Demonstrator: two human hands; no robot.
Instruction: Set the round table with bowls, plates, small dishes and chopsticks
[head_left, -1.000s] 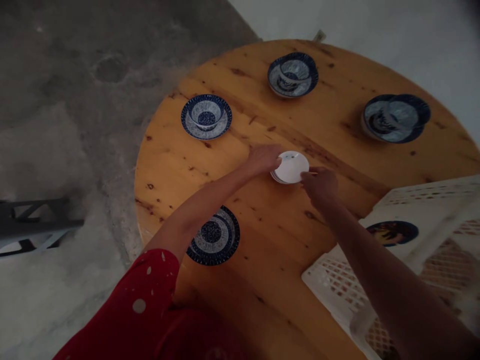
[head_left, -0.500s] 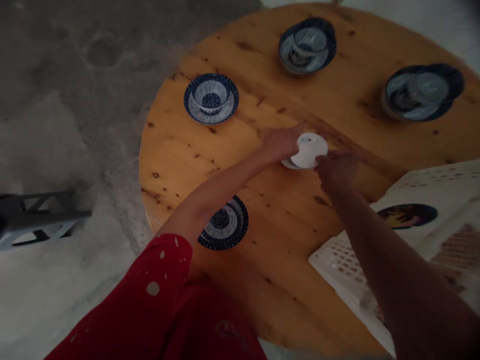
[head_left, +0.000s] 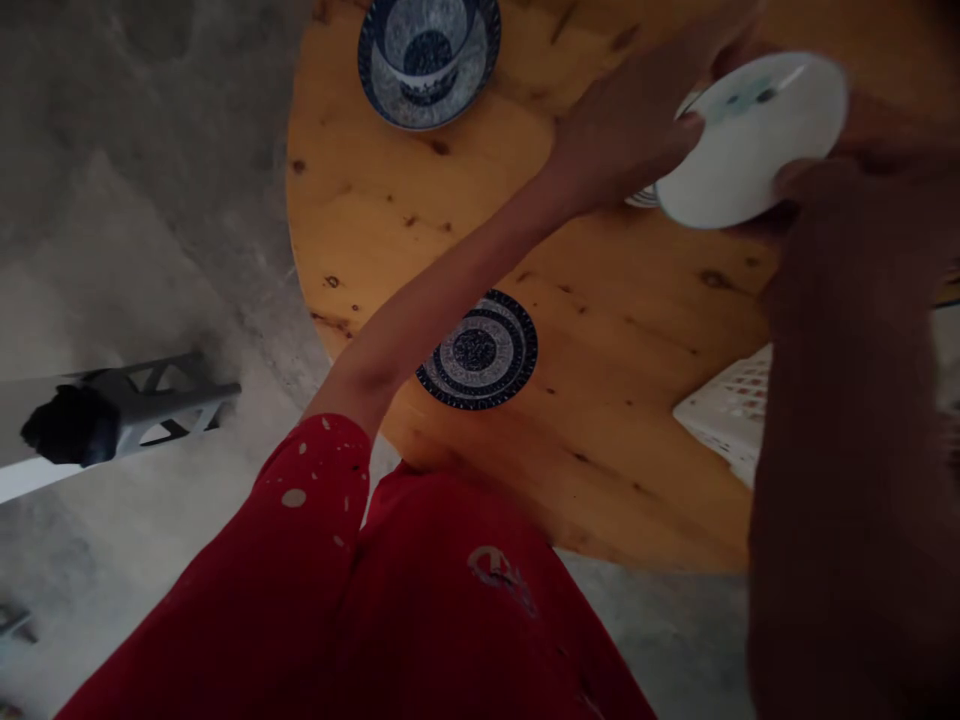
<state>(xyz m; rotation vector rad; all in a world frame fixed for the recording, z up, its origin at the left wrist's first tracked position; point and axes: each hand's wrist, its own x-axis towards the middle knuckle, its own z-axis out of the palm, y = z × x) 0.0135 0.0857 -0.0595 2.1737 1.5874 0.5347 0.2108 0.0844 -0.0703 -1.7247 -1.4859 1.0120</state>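
Observation:
A small white plate (head_left: pixel 757 140) with a faint greenish mark is tilted between my two hands, above the wooden table. My left hand (head_left: pixel 630 125) has its thumb on the plate's left edge, the other fingers mostly out of sight behind it. At the lower right edge, my right hand (head_left: pixel 847 200) pinches the rim with the thumb on top; it is dark and partly blurred. Part of a striped white dish (head_left: pixel 643 197) peeks out below my left hand. Nearer my body, a blue-and-white patterned plate (head_left: pixel 474 350) lies flat, its left edge partly behind my left forearm.
A blue-patterned bowl (head_left: pixel 424 45) sits on a matching plate (head_left: pixel 472 95) at the upper left of the round wooden table (head_left: pixel 600 430). A white perforated plastic basket (head_left: pixel 727 410) stands at the right, partly behind my right arm. A grey plastic stool (head_left: pixel 180 400) is on the concrete floor.
The white plate has been lifted and appears larger, nearer the camera, with both hands still on it. The view has shifted, so the far bowls and most of the basket are out of sight.

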